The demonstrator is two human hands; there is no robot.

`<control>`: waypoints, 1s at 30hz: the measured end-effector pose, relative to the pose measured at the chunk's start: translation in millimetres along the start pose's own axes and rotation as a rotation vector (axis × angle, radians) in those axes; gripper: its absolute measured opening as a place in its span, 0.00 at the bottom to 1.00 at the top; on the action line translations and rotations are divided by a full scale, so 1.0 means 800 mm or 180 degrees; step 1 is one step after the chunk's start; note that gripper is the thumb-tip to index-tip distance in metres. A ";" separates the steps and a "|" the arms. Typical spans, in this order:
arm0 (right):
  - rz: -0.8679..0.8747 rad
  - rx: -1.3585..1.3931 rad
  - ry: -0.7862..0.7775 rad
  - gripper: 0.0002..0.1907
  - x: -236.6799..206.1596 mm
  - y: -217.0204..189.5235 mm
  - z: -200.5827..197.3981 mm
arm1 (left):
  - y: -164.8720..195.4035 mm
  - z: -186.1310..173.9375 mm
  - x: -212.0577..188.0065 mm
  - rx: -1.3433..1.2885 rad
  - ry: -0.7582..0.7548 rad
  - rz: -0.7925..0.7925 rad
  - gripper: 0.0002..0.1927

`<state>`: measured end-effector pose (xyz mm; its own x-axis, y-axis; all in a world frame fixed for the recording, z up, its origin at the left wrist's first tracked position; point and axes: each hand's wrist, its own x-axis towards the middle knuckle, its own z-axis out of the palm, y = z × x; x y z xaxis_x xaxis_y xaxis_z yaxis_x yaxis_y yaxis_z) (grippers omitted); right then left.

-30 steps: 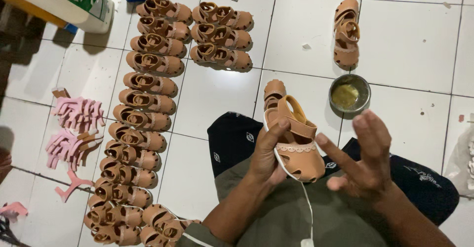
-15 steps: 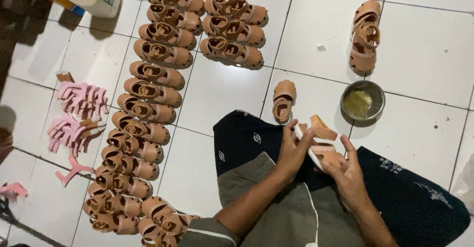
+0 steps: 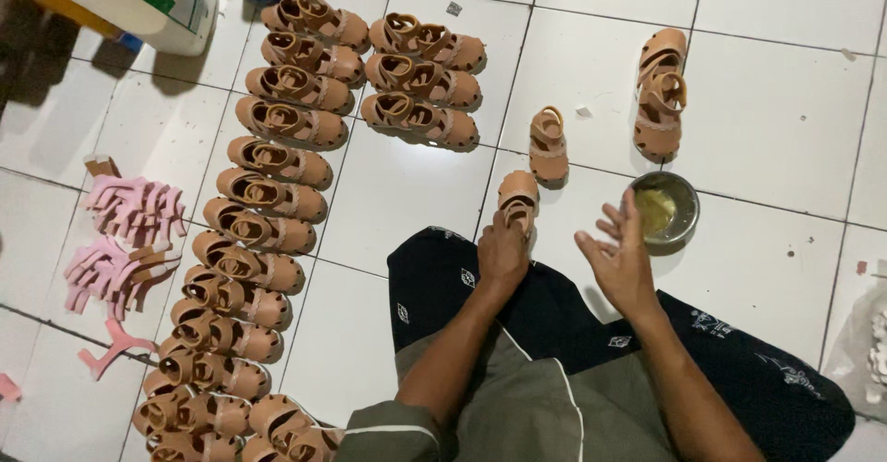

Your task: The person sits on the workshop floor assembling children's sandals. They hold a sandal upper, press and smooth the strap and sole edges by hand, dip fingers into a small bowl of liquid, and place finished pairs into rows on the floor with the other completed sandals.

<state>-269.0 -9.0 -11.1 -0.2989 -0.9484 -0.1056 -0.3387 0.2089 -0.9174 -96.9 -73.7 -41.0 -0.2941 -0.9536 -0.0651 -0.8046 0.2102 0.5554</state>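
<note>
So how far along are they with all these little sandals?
Much looks done: a long column of tan sandals and a shorter group lie lined up on the tiled floor. In hand: the left hand sets a sandal down behind another, while the right hand hovers open near the metal bowl. Left, seemingly: the pink strap pieces.

One head-worn camera looks steeply down, close over the lap, onto the white tiled floor; the forearms enter from 6 o'clock.
</note>
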 end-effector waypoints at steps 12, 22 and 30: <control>0.1332 0.3175 -0.0890 0.46 -0.045 0.004 -0.048 | 0.027 -0.141 -0.065 -0.2298 -0.1664 0.0720 0.18; -0.1273 0.0752 0.0828 0.53 -0.153 -0.103 -0.055 | 0.100 -0.174 -0.140 -0.3820 -0.0053 0.0246 0.15; -0.2529 -0.0382 0.1220 0.55 -0.191 -0.080 -0.043 | 0.131 -0.193 -0.180 -0.3720 -0.0422 0.0477 0.14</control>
<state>-232.2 131.1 76.9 -0.2067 -0.6834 0.7002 -0.6580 -0.4325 -0.6164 -59.4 52.0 155.1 -0.4516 -0.8920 0.0178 0.1816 -0.0724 0.9807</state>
